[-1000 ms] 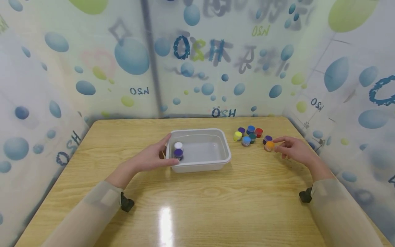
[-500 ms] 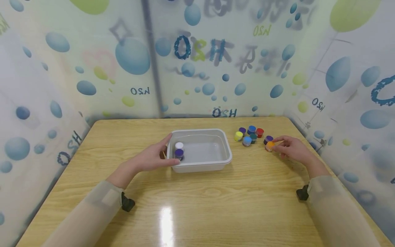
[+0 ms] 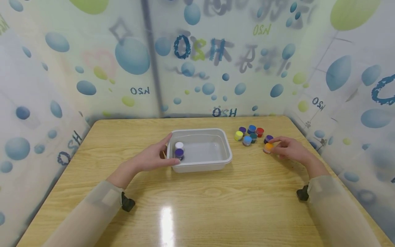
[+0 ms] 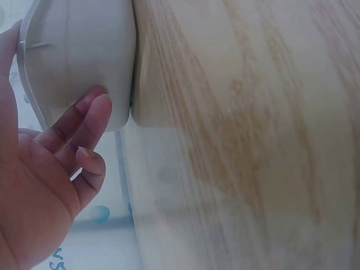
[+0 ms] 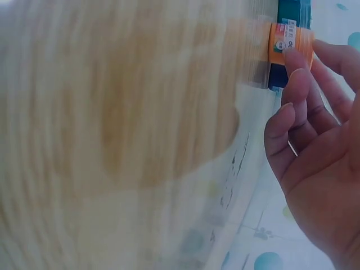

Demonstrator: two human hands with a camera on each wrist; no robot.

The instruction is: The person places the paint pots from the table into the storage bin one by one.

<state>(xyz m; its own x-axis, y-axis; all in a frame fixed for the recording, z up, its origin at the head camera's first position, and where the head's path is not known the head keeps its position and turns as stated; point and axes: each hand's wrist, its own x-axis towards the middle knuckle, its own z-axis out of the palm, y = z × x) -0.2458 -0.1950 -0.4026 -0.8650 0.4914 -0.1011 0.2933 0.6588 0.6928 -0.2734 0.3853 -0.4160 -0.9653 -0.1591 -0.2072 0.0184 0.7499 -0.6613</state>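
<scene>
A light grey plastic basin point(image 3: 200, 168) stands on the wooden table. My left hand point(image 3: 152, 157) grips its left end, the thumb on the front rim and the other fingers spread along the end wall. Inside, at the left, are a white-lidded jar point(image 3: 179, 145) and a purple-lidded jar point(image 3: 179, 153). At the right, my right hand point(image 3: 291, 151) pinches a small orange paint jar point(image 3: 267, 148) by its side. The right wrist view shows the fingertips against the labelled orange jar point(image 5: 279, 42). Just behind it sits another purple-lidded jar point(image 3: 268, 138).
Between basin and right hand, a cluster of small jars stands near the back: yellow point(image 3: 238, 135), light blue point(image 3: 247, 140), dark green point(image 3: 253, 137), red point(image 3: 260, 132), blue point(image 3: 251, 129) and purple point(image 3: 242, 130). Patterned curtains surround the table point(image 3: 213, 209) at the back and sides.
My right hand has closed in on the orange jar, which has shifted slightly left and toward me. The left hand and basin have stayed put.
</scene>
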